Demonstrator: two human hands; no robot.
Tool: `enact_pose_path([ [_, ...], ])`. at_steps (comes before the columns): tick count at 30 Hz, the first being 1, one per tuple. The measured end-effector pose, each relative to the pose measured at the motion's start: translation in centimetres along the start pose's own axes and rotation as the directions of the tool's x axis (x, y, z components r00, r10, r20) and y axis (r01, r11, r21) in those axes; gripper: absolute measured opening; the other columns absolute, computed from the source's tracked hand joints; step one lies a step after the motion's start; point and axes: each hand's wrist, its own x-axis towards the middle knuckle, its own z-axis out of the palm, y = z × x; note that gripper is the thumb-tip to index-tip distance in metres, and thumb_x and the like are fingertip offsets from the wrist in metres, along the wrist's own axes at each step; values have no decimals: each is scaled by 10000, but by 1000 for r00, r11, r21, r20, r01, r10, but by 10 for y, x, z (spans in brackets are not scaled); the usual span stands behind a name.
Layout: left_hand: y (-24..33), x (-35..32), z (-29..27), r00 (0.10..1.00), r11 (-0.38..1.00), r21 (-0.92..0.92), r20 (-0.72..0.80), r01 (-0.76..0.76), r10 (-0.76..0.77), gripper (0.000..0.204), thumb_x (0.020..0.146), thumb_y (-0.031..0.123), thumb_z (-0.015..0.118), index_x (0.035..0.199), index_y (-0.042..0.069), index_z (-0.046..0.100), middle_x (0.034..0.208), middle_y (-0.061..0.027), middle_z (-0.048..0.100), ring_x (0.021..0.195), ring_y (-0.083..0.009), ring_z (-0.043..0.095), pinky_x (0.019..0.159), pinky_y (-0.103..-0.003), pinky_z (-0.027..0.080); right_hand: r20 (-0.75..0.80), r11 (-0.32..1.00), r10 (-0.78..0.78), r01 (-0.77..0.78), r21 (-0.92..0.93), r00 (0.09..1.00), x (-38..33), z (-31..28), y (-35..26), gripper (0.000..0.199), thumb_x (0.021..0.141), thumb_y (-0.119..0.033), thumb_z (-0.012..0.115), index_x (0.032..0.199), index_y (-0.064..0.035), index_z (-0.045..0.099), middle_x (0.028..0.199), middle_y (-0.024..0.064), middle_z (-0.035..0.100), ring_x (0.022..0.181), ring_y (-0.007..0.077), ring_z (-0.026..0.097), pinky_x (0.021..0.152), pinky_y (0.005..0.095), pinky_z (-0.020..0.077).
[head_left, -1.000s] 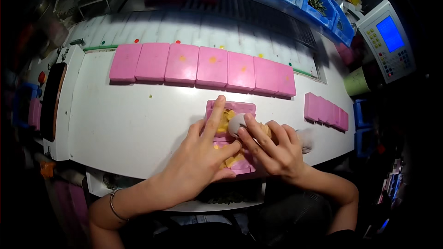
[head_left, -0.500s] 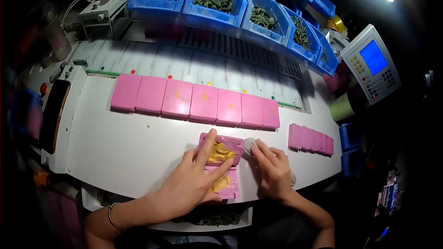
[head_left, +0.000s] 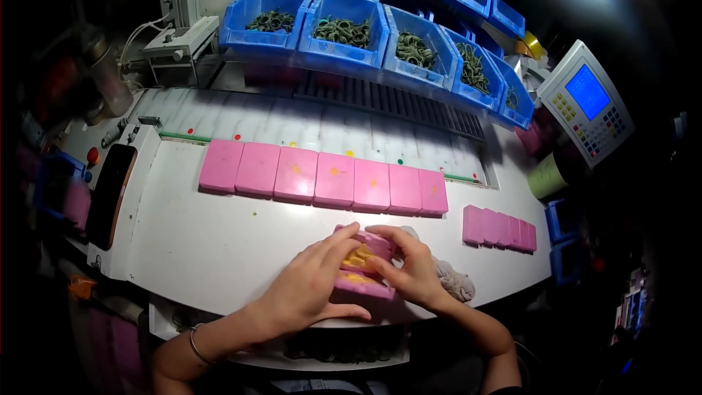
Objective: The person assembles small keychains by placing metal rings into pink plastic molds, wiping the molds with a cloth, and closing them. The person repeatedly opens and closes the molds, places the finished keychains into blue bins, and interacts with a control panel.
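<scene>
I am pressing both hands, left [head_left: 311, 289] and right [head_left: 413, 271], flat around a pink rectangular plastic tray [head_left: 363, 267] holding yellow pieces, steadying it on the white tabletop [head_left: 219, 249].

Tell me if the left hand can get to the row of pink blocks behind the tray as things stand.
Probably yes. The left hand rests on the pink tray, and only bare white table lies between it and the row of pink blocks. Nothing stands in that gap.

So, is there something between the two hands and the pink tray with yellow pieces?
Nothing visible. The left hand and the right hand both lie directly on the pink tray. The crumpled cloth lies behind the right hand, not between.
</scene>
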Motion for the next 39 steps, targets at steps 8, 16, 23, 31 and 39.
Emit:
enact_pose_path([
  [8,-2,-14,5,955,960,-188,-171,209,-242,543,680,40,754,1173,22,526,992,-153,582,837,-251,618,699,-307,528,27,994,-84,82,71,996,-22,-20,0,440,834,-87,612,1258,-28,511,1008,123,633,880,203,612,787,273,470],
  [16,-5,-16,6,873,620,-693,28,368,-487,338,712,-59,720,1013,-54,566,946,-90,611,877,-137,595,811,-278,498,-41,968,-233,227,-104,972,-26,-7,-17,343,697,12,706,1021,-7,594,876,133,599,777,279,595,698,316,473],
  [23,-17,-20,-1,850,511,-755,115,411,-514,308,750,9,717,1020,-37,576,988,-83,604,889,-120,588,800,-255,499,-15,985,-172,171,-31,985,-15,-2,-17,305,692,-2,723,976,5,609,843,114,599,762,238,587,691,304,462],
  [31,-41,-20,-54,772,129,-783,547,609,-323,754,879,642,330,1278,8,418,1137,-89,556,1010,-171,546,859,-295,446,28,752,23,-36,658,999,15,29,-40,362,775,60,653,1114,93,530,1030,126,585,985,179,580,900,317,455],
  [39,-97,16,-194,662,240,-911,46,335,-748,452,873,395,545,1155,44,508,1034,-80,582,924,-182,567,744,-317,497,-84,960,-201,214,179,976,34,48,-27,224,784,23,587,1004,20,629,1032,143,616,882,198,595,740,266,479],
])
